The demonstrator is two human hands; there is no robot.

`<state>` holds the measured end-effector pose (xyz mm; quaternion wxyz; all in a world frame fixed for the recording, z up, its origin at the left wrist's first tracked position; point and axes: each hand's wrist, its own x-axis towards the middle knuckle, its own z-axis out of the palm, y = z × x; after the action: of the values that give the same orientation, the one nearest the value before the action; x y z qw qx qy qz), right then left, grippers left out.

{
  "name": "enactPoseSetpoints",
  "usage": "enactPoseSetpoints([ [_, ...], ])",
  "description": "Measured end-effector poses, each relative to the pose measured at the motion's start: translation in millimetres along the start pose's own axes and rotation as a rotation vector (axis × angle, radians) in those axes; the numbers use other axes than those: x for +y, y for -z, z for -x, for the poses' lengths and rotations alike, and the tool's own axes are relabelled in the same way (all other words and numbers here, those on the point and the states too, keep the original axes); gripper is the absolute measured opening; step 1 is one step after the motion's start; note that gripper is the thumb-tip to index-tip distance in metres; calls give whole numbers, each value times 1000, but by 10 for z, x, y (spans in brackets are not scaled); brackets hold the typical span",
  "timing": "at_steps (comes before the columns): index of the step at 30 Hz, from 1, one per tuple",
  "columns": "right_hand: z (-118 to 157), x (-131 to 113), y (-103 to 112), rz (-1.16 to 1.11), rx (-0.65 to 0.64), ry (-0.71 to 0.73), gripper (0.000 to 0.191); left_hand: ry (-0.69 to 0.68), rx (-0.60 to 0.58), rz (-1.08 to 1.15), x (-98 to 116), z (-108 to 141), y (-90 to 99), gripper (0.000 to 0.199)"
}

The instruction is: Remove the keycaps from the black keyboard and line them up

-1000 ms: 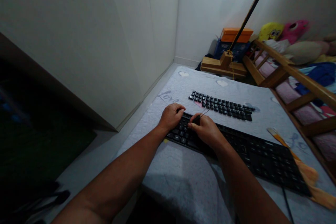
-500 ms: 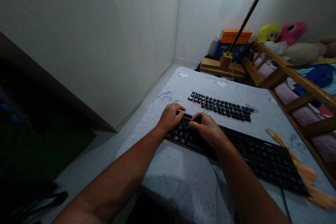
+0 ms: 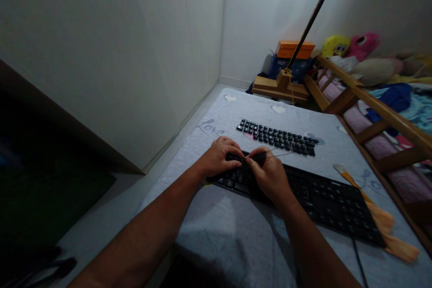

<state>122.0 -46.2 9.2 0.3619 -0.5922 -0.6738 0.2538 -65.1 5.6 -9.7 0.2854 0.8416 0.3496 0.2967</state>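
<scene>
A black keyboard lies aslant on the cloth-covered table. My left hand rests at its far left end, fingers bent and closed at the tips; whatever they pinch is too small to make out. Close beside it, my right hand grips a small tool with a dark handle and two thin wires that stick out to the right. The fingertips of both hands nearly meet over the keys. Behind the keyboard, loose black keycaps stand in rows on the cloth.
A brush and an orange cloth lie by the keyboard's right end. Beyond the table's far edge is a wooden stand with a dark pole. A wooden bed rail runs along the right, a pale cabinet along the left.
My right hand has turned the tool, so its wires now point right instead of up. My left hand has moved in closer to the right fingertips. The whole view has shifted slightly.
</scene>
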Motion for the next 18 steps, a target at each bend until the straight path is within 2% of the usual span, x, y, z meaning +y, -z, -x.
enactPoseSetpoints([
  [11,50,-29,-35,141,17,102,2,25,38,-129,64,-1,-53,12],
  [18,82,60,105,127,92,9,6,9,142,-111,53,11,-74,13],
])
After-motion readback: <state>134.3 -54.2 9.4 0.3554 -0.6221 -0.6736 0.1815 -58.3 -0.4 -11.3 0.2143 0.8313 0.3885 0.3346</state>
